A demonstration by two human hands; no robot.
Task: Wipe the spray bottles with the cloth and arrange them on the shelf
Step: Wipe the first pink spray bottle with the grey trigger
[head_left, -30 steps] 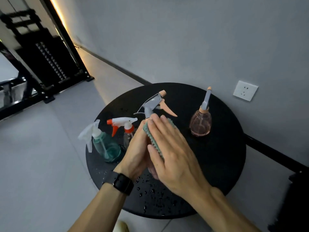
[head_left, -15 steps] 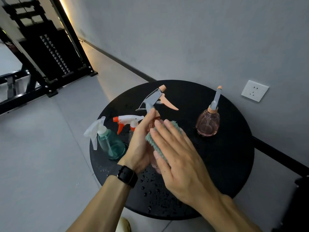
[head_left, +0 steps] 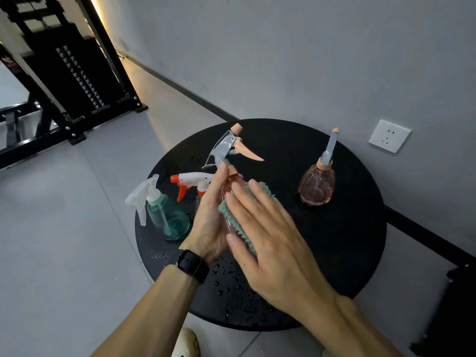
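My left hand (head_left: 210, 217) holds a pink spray bottle (head_left: 230, 182) with a grey and peach trigger head above the round black table (head_left: 334, 253). My right hand (head_left: 268, 235) presses a teal cloth (head_left: 231, 215) flat against the bottle's side with straight fingers. The bottle's body is mostly hidden between hands and cloth. A teal bottle (head_left: 164, 215) with a white trigger stands at the table's left. Behind my left hand a clear bottle with an orange and white trigger (head_left: 192, 180) is partly hidden. A pink round bottle (head_left: 318, 185) with a grey nozzle stands at the right.
Water drops (head_left: 226, 282) dot the table's near part. A grey wall with a white socket (head_left: 389, 136) rises right behind the table. A black metal rack (head_left: 74, 81) stands on the floor at the far left. A dark object (head_left: 453, 315) sits at the lower right.
My right hand slid the cloth down and toward me along the bottle, uncovering more of its pink top. The view shifted slightly; the other bottles stayed put.
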